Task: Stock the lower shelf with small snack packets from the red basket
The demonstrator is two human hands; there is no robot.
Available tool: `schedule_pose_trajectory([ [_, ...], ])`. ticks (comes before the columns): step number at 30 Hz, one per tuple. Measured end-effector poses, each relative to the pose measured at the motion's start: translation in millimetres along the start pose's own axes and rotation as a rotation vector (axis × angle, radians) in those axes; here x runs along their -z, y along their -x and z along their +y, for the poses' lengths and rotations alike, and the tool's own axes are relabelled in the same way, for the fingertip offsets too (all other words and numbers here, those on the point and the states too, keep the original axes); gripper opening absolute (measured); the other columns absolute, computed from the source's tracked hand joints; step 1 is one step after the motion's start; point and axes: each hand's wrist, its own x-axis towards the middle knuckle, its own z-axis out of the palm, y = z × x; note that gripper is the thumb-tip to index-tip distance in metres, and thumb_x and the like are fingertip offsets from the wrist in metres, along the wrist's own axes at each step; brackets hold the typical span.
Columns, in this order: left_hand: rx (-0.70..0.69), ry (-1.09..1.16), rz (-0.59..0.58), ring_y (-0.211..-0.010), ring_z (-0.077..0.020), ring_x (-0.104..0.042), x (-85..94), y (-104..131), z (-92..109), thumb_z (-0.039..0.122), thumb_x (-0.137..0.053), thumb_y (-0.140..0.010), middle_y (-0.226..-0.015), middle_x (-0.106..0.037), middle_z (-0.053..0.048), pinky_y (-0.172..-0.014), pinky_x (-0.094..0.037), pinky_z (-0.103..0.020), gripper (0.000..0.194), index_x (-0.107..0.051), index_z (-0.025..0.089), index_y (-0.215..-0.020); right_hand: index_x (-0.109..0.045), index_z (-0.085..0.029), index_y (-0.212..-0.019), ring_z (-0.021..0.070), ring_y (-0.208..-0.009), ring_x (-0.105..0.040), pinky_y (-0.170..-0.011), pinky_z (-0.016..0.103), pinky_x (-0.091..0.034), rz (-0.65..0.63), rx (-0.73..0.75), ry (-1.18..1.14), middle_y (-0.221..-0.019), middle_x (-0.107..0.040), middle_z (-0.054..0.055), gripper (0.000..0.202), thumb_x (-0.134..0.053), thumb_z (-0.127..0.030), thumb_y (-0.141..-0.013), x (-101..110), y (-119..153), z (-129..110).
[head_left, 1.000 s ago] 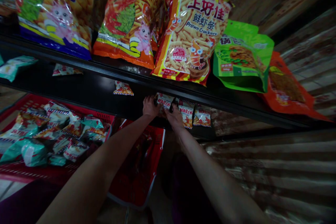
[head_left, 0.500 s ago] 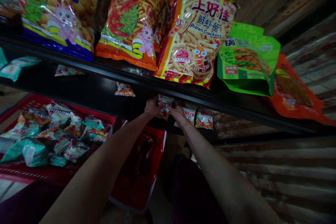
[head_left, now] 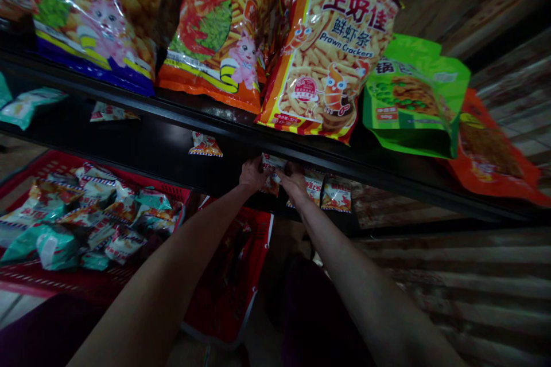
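Observation:
A small white-and-orange snack bag (head_left: 272, 182) stands on the lower black shelf (head_left: 159, 152), between my two hands. My left hand (head_left: 253, 176) is closed on its left side. From the right, my right hand (head_left: 293, 182) grips the same bag, its thumb across the front. Beside my right hand, two similar small bags stand at the shelf's right end, one partly covered by the hand and another snack bag (head_left: 336, 194) in full view. Further left on that shelf sits a small orange-and-white bag (head_left: 205, 144).
Overhead, the upper shelf's edge (head_left: 206, 117) carries large bags, among them prawn crackers (head_left: 329, 51) and a green pouch (head_left: 415, 97). A red basket (head_left: 30, 281) full of small snack bags stands at lower left. Below my arms lies a red bag (head_left: 224, 298).
My view has shifted slightly. Both hands keep their hold on the small snack bag, with little visible movement.

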Motion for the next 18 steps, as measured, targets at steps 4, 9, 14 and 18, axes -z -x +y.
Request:
schedule_pose_trajectory([
  [4,-0.007,-0.018,0.019,-0.105,-0.0217,-0.055,-2.3,-2.2,1.4,0.041,-0.058,-0.079,-0.104,-0.064,-0.011,-0.092,-0.041,-0.032,0.041,-0.060,0.015,-0.111,-0.059,-0.020,-0.108,0.0188,-0.092,-0.062,-0.080,0.033,-0.048,-0.005,-0.016,-0.023,-0.102,-0.067,0.006,0.038,-0.055,-0.043,-0.077,2.1,2.0,-1.8],
  [9,-0.012,0.014,0.006,-0.105,-0.0219,-0.056,-0.3,-3.4,1.4,0.040,-0.057,-0.080,-0.105,-0.065,-0.010,-0.091,-0.042,-0.032,0.040,-0.060,0.016,-0.112,-0.058,-0.020,-0.109,0.0186,-0.088,-0.063,-0.077,0.033,-0.049,-0.017,-0.039,-0.043,-0.099,-0.067,0.005,0.040,-0.055,-0.045,-0.077,-0.6,5.8,-1.4],
  [14,0.015,0.050,-0.001,-0.097,-0.0211,-0.059,1.3,-3.0,3.0,0.042,-0.058,-0.079,-0.098,-0.066,-0.009,-0.086,-0.044,-0.032,0.039,-0.061,0.017,-0.110,-0.057,-0.021,-0.110,0.0195,-0.090,-0.063,-0.078,0.033,-0.049,0.001,-0.024,-0.001,-0.097,-0.068,0.005,0.043,-0.054,-0.048,-0.077,0.6,7.9,-5.4],
  [18,0.029,0.035,0.032,-0.101,-0.0216,-0.058,1.6,-8.8,2.3,0.042,-0.058,-0.078,-0.101,-0.066,-0.009,-0.089,-0.043,-0.033,0.036,-0.063,0.019,-0.106,-0.060,-0.021,-0.108,0.0263,-0.097,-0.063,-0.082,0.038,-0.048,0.024,-0.090,0.208,-0.099,-0.067,0.010,0.046,-0.052,-0.054,-0.077,10.0,12.5,-19.4],
])
